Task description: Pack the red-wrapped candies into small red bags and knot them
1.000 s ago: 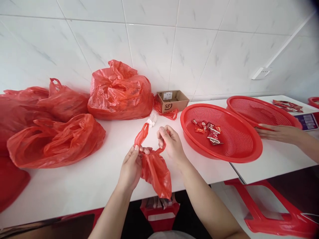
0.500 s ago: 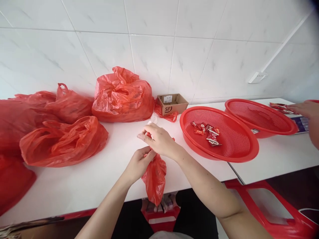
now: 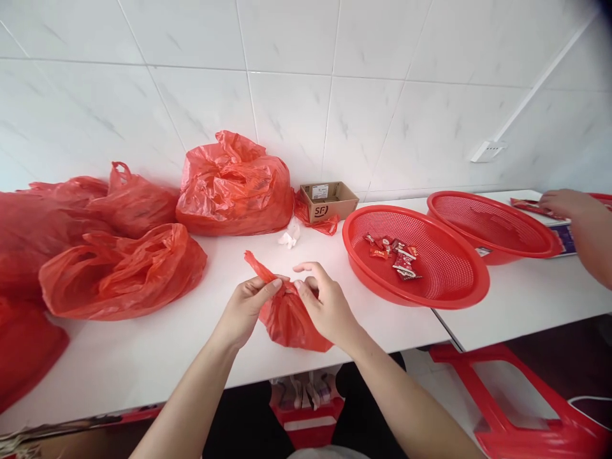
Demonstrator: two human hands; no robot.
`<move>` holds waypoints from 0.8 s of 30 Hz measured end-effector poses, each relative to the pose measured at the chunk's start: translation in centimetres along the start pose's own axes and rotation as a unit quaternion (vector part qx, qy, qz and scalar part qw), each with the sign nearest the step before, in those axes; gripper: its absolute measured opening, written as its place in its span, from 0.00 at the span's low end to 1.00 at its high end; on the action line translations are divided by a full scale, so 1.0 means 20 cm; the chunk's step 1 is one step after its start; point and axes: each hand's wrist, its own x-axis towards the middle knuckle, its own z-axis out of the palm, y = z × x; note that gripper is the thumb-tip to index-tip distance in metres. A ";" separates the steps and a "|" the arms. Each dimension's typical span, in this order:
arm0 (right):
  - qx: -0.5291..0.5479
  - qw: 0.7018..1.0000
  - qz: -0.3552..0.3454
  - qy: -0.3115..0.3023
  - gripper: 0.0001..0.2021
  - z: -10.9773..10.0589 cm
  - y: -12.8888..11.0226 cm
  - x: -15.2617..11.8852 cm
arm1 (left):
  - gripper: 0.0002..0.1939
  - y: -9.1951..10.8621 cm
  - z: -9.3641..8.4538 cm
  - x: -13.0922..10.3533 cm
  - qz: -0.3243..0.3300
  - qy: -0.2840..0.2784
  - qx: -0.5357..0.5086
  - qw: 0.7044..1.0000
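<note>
A small red plastic bag (image 3: 297,322) lies at the table's front edge, its neck gathered and its contents hidden. My left hand (image 3: 248,305) pinches the twisted neck between thumb and fingers, with a loose end sticking out up and to the left. On the right side of the neck, my right hand (image 3: 326,299) is closed with its thumb against the plastic, the index finger arched away from it. Right of my hands stands a red plastic basket (image 3: 459,268) with several wrapped candies (image 3: 404,260) in it.
Several large red bags (image 3: 234,191) line the left and back. A small cardboard box (image 3: 335,207) and crumpled white paper (image 3: 289,234) lie behind my hands. A second basket (image 3: 497,223) stands farther right, near another person's hand (image 3: 567,203). A red stool (image 3: 516,382) is below.
My hands have moved apart, and the right has come down to the bag's neck. The bag now rests more on the table and its twisted end shows. The other person's hand has moved left.
</note>
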 end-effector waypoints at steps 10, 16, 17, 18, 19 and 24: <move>-0.031 0.999 0.010 0.006 0.15 -0.01 0.07 -0.04 | 0.06 -0.02 -0.01 0.00 0.098 -0.002 0.165 0.981; 0.020 0.999 -0.040 -0.003 0.07 0.00 0.10 -0.01 | 0.05 -0.01 -0.05 -0.01 0.094 -0.044 0.197 0.975; 0.029 0.999 -0.027 -0.008 0.07 0.01 0.11 -0.01 | 0.05 -0.02 -0.05 0.00 0.096 -0.043 0.197 0.975; 0.033 0.999 -0.016 -0.008 0.06 0.02 0.12 -0.02 | 0.05 -0.03 -0.04 0.00 0.106 -0.033 0.203 0.973; 0.033 0.999 -0.010 -0.005 0.06 0.03 0.12 -0.02 | 0.05 -0.05 -0.03 0.00 0.125 -0.012 0.217 0.968; -0.007 0.998 -0.024 0.053 0.07 0.10 0.11 -0.07 | 0.08 -0.15 0.05 0.03 0.224 0.155 0.292 0.917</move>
